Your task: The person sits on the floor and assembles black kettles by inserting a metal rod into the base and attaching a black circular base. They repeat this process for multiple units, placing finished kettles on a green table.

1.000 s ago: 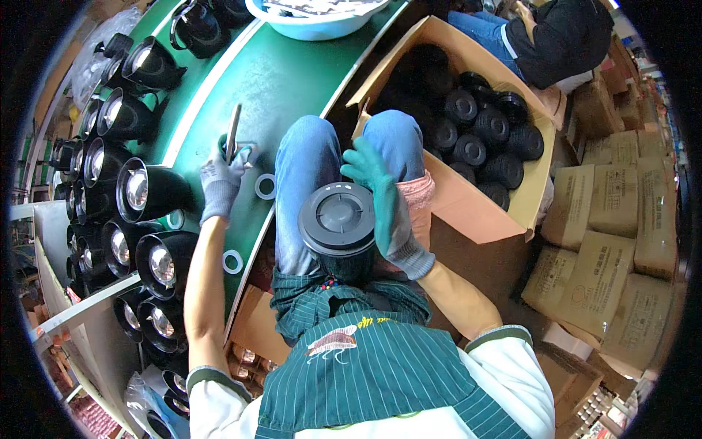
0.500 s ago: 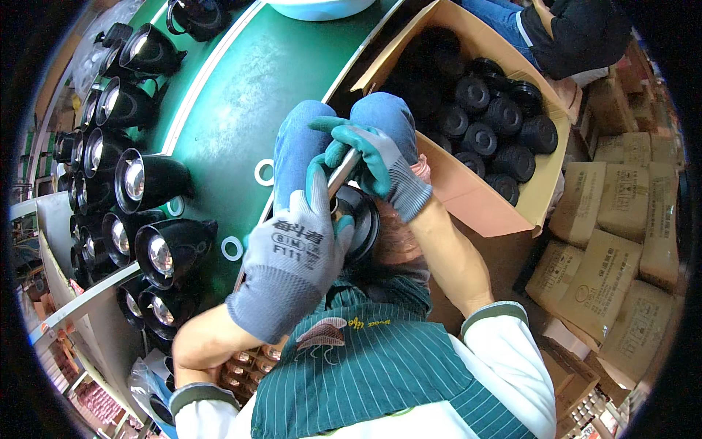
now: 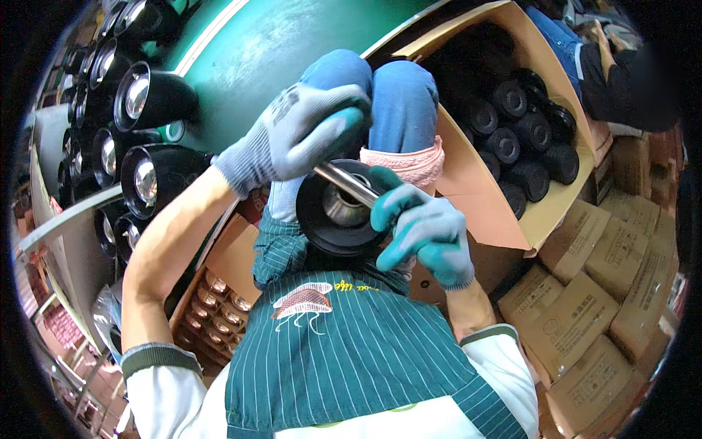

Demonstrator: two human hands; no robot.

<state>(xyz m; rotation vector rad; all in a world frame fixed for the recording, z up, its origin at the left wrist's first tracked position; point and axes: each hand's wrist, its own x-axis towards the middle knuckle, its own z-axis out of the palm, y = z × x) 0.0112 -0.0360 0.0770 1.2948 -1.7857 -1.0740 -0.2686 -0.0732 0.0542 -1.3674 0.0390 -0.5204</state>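
Note:
A black round part (image 3: pixel 314 224) with a silver neck in its middle sits tilted in my lap, against the striped apron. Across its opening runs a shiny metal bar (image 3: pixel 345 183), slanting between my two gloved hands. My left hand (image 3: pixel 311 132) is closed like a fist at the bar's upper end, above the knees. At the lower end my right hand (image 3: pixel 424 227) has its fingers bent around the bar. The fingers hide both ends of the bar. Part of the black rim lies behind the right fingertips.
Black jug-like housings (image 3: pixel 164 179) with silvery insides crowd the left side by a green table (image 3: pixel 292 33). An open carton (image 3: pixel 482 208) of black round lids stands at the right, with stacked brown cartons (image 3: pixel 570 322) beyond. Silvery round pieces (image 3: pixel 212 311) fill a box at lower left.
My left hand has left the black part and moved up to the bar's far end. My right hand has come down to the bar's near end. The whole view has shifted.

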